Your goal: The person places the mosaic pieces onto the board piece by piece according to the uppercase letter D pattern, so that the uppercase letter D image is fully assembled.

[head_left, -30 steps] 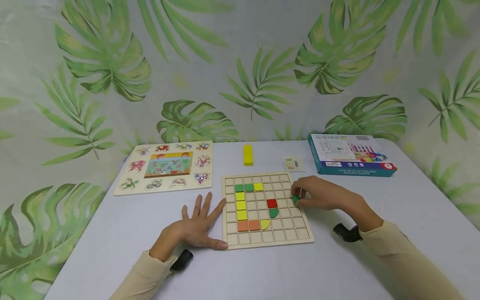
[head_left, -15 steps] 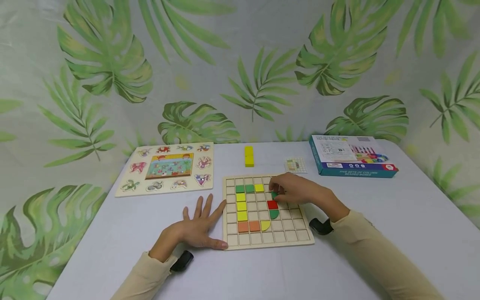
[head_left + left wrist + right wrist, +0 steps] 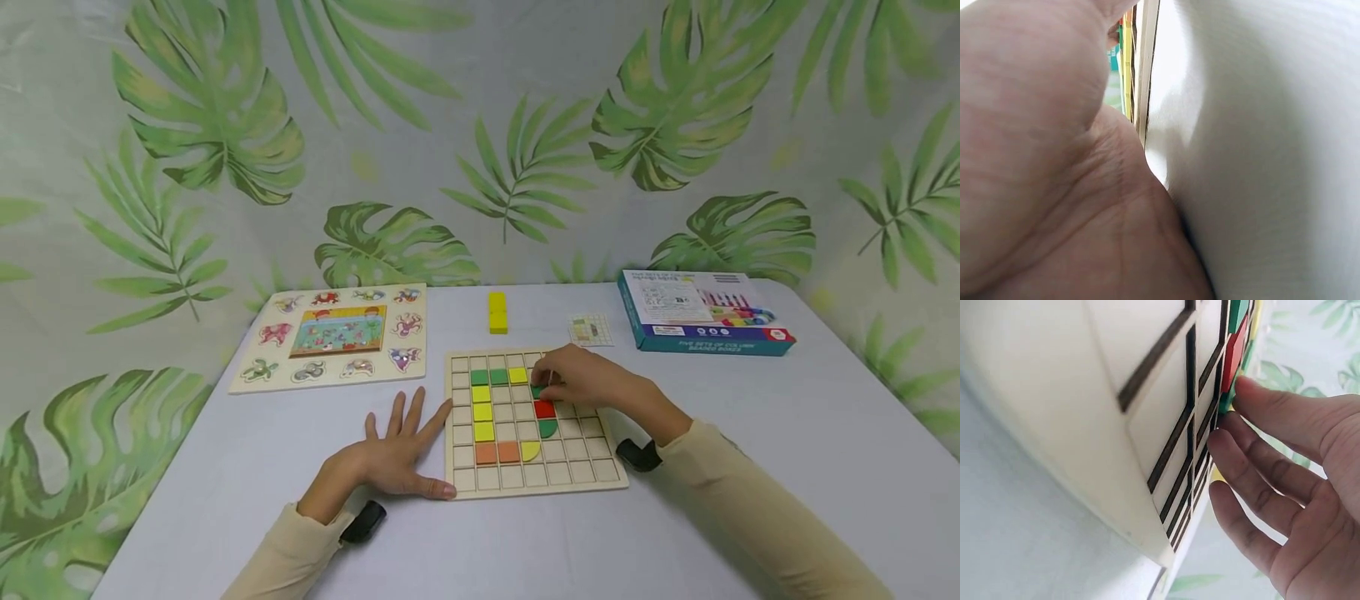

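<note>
A wooden grid board (image 3: 514,477) lies on the table, with green, yellow, orange and red tiles in some of its cells. My left hand (image 3: 399,457) is spread flat at its left side, thumb and a fingertip touching the board's edge. Over the upper middle cells my right hand (image 3: 588,379) pinches a green tile (image 3: 536,392) between thumb and fingers, just above the red tile (image 3: 544,409). The fingers cover part of that green tile; in the right wrist view it (image 3: 1227,400) shows at the thumb tip, against the grid. Below the red tile sits a rounded green tile (image 3: 548,428).
A small printed pattern card (image 3: 590,329) lies behind the board. Yellow blocks (image 3: 497,312) stand in a row at the back. A sea-animal puzzle board (image 3: 258,354) is at the left, a teal-edged box (image 3: 705,312) at the back right.
The right hand has moved left from the board's right edge onto the grid, carrying the green tile to the cell above the red one. The left hand has stayed in place.
</note>
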Demonstrator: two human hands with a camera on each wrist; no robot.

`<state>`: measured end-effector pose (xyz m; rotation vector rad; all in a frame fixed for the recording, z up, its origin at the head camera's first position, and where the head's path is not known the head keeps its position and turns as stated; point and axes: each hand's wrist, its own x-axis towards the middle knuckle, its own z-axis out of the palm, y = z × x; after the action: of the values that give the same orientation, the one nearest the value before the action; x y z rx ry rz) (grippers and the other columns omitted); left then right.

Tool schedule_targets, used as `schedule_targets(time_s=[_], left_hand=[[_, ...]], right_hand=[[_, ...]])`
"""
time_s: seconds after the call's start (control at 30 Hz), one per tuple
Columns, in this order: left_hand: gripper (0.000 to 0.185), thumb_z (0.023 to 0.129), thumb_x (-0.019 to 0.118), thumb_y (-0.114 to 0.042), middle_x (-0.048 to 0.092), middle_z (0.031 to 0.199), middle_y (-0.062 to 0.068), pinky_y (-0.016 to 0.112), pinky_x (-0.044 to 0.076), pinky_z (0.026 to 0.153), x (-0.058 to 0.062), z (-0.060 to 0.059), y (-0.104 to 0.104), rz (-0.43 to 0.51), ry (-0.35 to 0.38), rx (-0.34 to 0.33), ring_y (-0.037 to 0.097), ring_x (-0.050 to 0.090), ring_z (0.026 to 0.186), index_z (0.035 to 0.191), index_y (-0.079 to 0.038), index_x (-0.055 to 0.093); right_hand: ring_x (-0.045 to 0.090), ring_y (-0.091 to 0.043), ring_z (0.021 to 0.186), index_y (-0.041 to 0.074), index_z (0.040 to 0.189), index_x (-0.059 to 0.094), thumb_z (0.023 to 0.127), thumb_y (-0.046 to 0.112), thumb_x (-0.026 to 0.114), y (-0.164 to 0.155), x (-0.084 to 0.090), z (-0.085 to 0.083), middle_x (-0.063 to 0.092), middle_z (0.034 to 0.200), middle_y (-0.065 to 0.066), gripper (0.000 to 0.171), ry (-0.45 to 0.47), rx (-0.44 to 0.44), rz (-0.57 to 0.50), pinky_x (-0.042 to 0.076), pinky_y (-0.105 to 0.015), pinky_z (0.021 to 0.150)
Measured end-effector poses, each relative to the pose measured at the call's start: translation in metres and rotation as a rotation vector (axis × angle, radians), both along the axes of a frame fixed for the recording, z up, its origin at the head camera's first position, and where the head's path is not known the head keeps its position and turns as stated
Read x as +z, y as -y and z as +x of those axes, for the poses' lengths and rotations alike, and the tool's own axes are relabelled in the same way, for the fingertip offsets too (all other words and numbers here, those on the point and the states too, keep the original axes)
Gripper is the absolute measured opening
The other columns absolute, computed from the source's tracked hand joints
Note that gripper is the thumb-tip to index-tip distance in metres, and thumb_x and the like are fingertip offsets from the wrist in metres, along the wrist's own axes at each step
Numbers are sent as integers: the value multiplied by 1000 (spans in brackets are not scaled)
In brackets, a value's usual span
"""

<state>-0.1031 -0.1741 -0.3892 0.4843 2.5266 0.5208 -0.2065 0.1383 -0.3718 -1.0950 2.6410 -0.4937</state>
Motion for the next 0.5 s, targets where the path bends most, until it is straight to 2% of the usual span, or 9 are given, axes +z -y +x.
schedule_targets(time_s=[0.2,0.5], left_hand=[[122,75,69,-75,-24,165,17,76,-16,107,-3,-2,4,8,33,-7,42,-29,149,162,-29,-3],[121,75,63,-80,-23,165,19,78,-15,105,-5,-1,5,48,20,-27,45,-27,149,162,-30,-4]], right_hand=[[58,-12,87,14,108,73,94,9,70,4,0,4,71,99,4,15,-7,-18,18,52,-31,82],[58,-13,88,13,108,72,95,7,68,5,0,9,70,100,3,15,-34,-39,51,53,-32,84]])
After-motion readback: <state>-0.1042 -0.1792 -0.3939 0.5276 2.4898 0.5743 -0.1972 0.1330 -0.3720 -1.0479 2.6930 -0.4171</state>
